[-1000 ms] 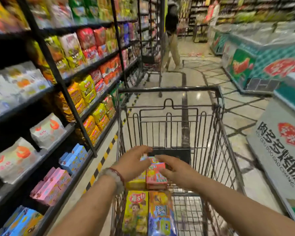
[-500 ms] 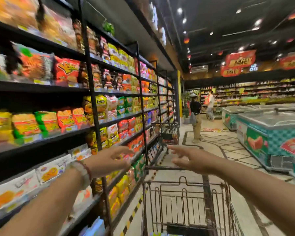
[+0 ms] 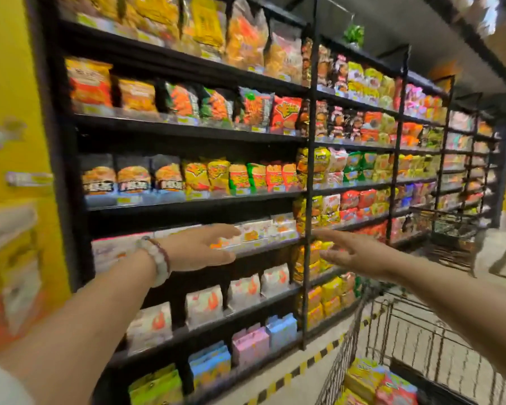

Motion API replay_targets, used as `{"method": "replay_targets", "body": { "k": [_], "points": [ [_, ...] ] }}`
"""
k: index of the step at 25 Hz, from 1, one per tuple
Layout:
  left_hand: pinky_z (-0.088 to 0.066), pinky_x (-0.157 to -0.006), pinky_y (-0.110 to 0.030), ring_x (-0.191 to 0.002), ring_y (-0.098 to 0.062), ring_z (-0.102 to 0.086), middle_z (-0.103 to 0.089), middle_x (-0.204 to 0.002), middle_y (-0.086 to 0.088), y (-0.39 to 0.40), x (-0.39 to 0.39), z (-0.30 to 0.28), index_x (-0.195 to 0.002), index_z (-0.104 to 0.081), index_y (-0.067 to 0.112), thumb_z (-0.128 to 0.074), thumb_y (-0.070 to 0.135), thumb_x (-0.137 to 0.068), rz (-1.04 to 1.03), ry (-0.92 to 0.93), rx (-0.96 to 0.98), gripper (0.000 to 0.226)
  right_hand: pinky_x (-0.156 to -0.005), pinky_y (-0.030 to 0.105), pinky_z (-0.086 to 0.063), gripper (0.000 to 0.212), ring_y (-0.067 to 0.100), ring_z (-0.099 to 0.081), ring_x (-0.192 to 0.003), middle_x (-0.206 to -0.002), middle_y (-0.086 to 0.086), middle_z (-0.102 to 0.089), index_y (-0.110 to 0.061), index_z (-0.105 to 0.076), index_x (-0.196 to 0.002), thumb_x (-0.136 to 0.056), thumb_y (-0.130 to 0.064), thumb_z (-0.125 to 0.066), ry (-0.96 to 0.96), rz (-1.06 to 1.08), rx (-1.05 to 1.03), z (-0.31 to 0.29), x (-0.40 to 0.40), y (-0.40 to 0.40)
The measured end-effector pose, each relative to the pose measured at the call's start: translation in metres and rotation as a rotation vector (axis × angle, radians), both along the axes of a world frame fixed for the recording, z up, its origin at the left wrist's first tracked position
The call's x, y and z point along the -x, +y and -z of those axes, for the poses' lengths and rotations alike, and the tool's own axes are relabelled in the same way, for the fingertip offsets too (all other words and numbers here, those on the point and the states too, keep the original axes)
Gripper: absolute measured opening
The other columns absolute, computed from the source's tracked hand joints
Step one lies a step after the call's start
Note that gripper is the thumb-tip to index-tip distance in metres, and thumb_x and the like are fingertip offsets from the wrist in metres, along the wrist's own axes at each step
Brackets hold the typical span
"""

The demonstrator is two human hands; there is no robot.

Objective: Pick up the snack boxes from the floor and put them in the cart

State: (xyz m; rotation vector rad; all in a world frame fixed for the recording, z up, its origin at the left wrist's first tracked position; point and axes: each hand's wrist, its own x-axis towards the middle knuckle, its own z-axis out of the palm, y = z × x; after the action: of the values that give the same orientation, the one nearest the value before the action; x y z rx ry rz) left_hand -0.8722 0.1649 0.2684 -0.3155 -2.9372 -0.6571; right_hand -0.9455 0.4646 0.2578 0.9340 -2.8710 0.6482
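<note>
Both hands empty, fingers spread: left hand (image 3: 197,249), right hand (image 3: 351,252), mid-air w/ shelves (image 3: 187,133) behind. Snack boxes (image 3: 374,381) lie in cart (image 3: 392,325), near right.

The cart (image 3: 362,340) is cut off below; shelf packets (image 3: 246,176) are blurred.

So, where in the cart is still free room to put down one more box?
The black wire cart has bare floor behind the yellow and red snack boxes, towards its far wall. The near corner holding those boxes is crowded.
</note>
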Motion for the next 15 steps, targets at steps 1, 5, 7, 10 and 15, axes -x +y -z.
{"method": "replay_targets", "body": {
  "k": [1, 5, 7, 10, 15],
  "points": [
    [-0.032, -0.111, -0.040, -0.131, -0.010, -0.037, -0.038, -0.144, 0.013, -0.017, -0.027, -0.002, -0.130, -0.036, 0.047, -0.050, 0.057, -0.068, -0.071, 0.001, 0.004, 0.064, -0.098, 0.025, -0.038, 0.054, 0.012, -0.044, -0.128, -0.150, -0.008, -0.035, -0.042, -0.024, -0.145, -0.096, -0.045, -0.043, -0.001, -0.060, -0.002, -0.003, -0.010, -0.023],
    [-0.034, -0.097, -0.018, -0.124, -0.006, -0.042, -0.043, -0.139, 0.010, -0.072, -0.123, -0.015, -0.134, -0.039, 0.034, -0.059, 0.037, -0.088, -0.306, 0.014, 0.046, 0.051, -0.093, 0.023, -0.036, 0.054, 0.012, -0.044, -0.129, -0.147, -0.009, -0.040, -0.040, -0.026, -0.145, -0.095, -0.046, -0.044, 0.074, -0.237, 0.003, -0.023, -0.050, -0.107],
    [-0.037, -0.096, -0.019, -0.121, -0.006, -0.044, -0.043, -0.140, 0.009, -0.096, -0.175, -0.024, -0.138, -0.037, 0.031, -0.057, 0.029, -0.091, -0.431, 0.024, 0.087, 0.051, -0.094, 0.022, -0.036, 0.052, 0.009, -0.045, -0.128, -0.145, -0.011, -0.042, -0.040, -0.029, -0.144, -0.095, -0.046, -0.044, 0.128, -0.350, 0.037, -0.037, -0.077, -0.147],
    [-0.033, -0.107, -0.028, -0.128, -0.008, -0.043, -0.039, -0.144, 0.012, -0.123, -0.259, -0.036, -0.138, -0.035, 0.040, -0.055, 0.036, -0.091, -0.615, 0.013, 0.142, 0.051, -0.096, 0.023, -0.039, 0.052, 0.008, -0.046, -0.126, -0.145, -0.011, -0.042, -0.037, -0.029, -0.146, -0.096, -0.043, -0.043, 0.137, -0.520, 0.054, -0.048, -0.123, -0.201],
    [-0.035, -0.107, -0.030, -0.128, -0.003, -0.040, -0.034, -0.144, 0.020, -0.149, -0.423, -0.043, -0.137, -0.032, 0.045, -0.052, 0.038, -0.092, -0.841, -0.065, 0.181, 0.050, -0.098, 0.025, -0.036, 0.055, 0.009, -0.042, -0.128, -0.148, -0.006, -0.038, -0.039, -0.026, -0.146, -0.094, -0.049, -0.042, 0.123, -0.756, -0.032, -0.045, -0.225, -0.286]
  ]
}}
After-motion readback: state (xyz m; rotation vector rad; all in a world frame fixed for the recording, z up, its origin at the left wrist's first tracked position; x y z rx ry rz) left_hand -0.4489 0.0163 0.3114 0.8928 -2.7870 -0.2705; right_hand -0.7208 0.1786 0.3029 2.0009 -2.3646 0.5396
